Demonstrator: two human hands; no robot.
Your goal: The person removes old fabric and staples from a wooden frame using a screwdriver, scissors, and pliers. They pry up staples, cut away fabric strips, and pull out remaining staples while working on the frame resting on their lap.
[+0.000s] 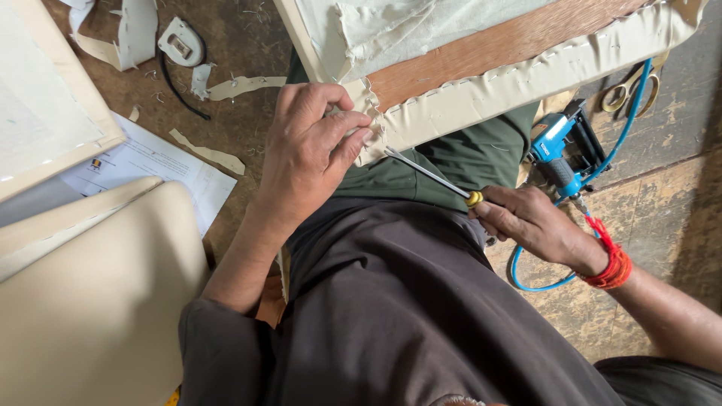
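Staples along the folded corner of the cream vinyl cover are what I am working at: my left hand is clenched on the gathered edge of that cover, pinching it against the corner of the wooden seat board, while my right hand is closed round the yellow handle of a screwdriver, its thin steel shaft slanting up and left so the tip sits right at the fold, just beside my left fingertips. I judge this to be the prying stage, with the cover still tacked down along most of its edge; what it calls for now is a shallow, steady lever under the staple, keeping the blade off my fingers and off the soft vinyl. The board is smooth reddish wood, the vinyl matte and puckered where it wraps. To the right, on the worn floor, lies a blue pneumatic stapler with its coiled blue hose. To the left sit a padded cream cushion, a sheet of paper and torn vinyl scraps.
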